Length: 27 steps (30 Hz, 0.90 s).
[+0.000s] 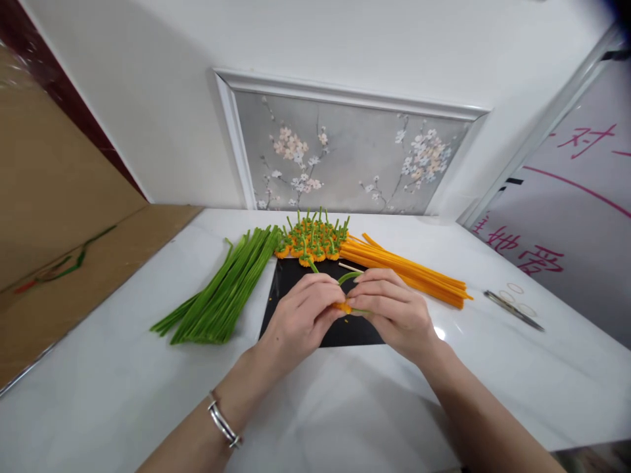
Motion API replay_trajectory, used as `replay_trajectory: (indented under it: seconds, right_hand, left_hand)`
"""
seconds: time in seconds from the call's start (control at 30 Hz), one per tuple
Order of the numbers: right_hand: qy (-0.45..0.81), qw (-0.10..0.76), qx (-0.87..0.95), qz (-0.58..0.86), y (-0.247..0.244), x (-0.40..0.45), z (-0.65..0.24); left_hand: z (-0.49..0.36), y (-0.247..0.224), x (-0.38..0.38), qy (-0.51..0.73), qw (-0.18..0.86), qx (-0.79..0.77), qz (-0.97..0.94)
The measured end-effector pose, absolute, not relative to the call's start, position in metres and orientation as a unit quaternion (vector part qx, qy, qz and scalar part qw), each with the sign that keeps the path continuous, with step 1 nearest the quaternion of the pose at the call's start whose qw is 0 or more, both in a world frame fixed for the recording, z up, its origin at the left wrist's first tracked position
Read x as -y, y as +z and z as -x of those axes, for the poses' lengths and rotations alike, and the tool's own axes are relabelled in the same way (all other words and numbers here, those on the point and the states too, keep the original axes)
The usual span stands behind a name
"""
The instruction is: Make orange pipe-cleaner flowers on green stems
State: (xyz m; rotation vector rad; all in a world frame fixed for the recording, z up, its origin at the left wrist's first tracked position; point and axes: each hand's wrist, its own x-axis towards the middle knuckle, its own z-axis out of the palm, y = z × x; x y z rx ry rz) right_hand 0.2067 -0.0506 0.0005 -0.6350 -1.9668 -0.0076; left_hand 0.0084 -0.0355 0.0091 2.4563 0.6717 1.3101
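Note:
Both hands meet over a black mat (pixel 290 309) on the white table. Between my left hand (pixel 308 305) and my right hand (pixel 394 305) is a small orange pipe-cleaner flower (pixel 342 306), partly hidden by the fingers. My left fingers are closed on the flower. A green pipe cleaner (pixel 349 276) curves up in a loop, with my right thumb and fingers pinching it beside the flower. Just beyond the hands stands a cluster of finished-looking orange pieces with green tops and upright stems (pixel 315 238).
Green pipe cleaners (pixel 221 289) lie bundled at the left, orange ones (pixel 409 269) at the right. A thin pale stick (pixel 351 267) rests on the mat. Scissors (pixel 513 310) and several rubber bands (pixel 515 288) lie far right. Cardboard (pixel 73 249) borders the left; a wall stands behind.

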Motion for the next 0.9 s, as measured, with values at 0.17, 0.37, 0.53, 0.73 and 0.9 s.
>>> replay_trajectory:
  seconds: [0.17, 0.37, 0.53, 0.73, 0.9]
  right_hand:
    - [0.03, 0.522, 0.801, 0.291, 0.005, 0.052, -0.207]
    - [0.063, 0.52, 0.781, 0.341, 0.004, 0.054, -0.206]
    - [0.05, 0.517, 0.781, 0.345, -0.002, 0.052, -0.201]
    - [0.073, 0.515, 0.76, 0.39, -0.003, 0.053, -0.197]
    - [0.085, 0.537, 0.717, 0.436, -0.004, 0.05, -0.205]
  left_hand:
    - [-0.011, 0.012, 0.041, 0.423, 0.261, -0.312, -0.81]
    - [-0.015, 0.012, 0.04, 0.394, 0.472, -0.336, -0.714]
    - [-0.021, 0.006, 0.04, 0.358, 0.545, -0.341, -0.677]
    - [-0.022, 0.004, 0.039, 0.327, 0.613, -0.349, -0.629]
    - [-0.018, 0.004, 0.037, 0.315, 0.628, -0.369, -0.609]
